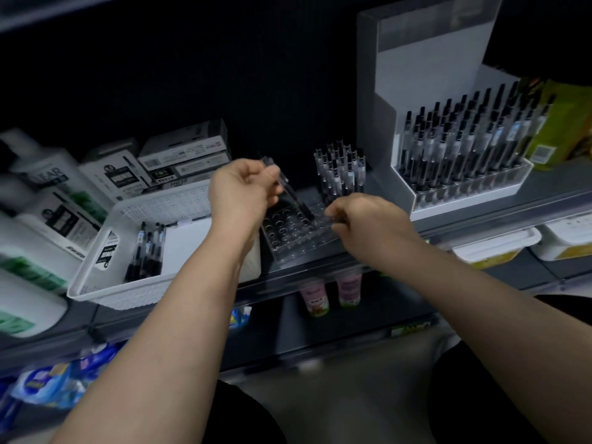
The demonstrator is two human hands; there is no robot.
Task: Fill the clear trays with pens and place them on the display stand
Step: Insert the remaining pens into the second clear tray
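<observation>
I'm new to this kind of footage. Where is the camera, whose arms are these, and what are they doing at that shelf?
There is no machine here. These are a person's two bare arms, seen from a single camera worn on their head, looking forward and down at a shop shelf. The left hand holds a pen, tilted down towards a clear tray full of round holes. The right hand pinches that tray's right edge, apparently to steady it. A cluster of pens stands upright at the tray's back, and the nearer holes are empty. On the left is a white basket with loose pens in it. On the right, a grey display stand holds rows of upright pens.
</observation>
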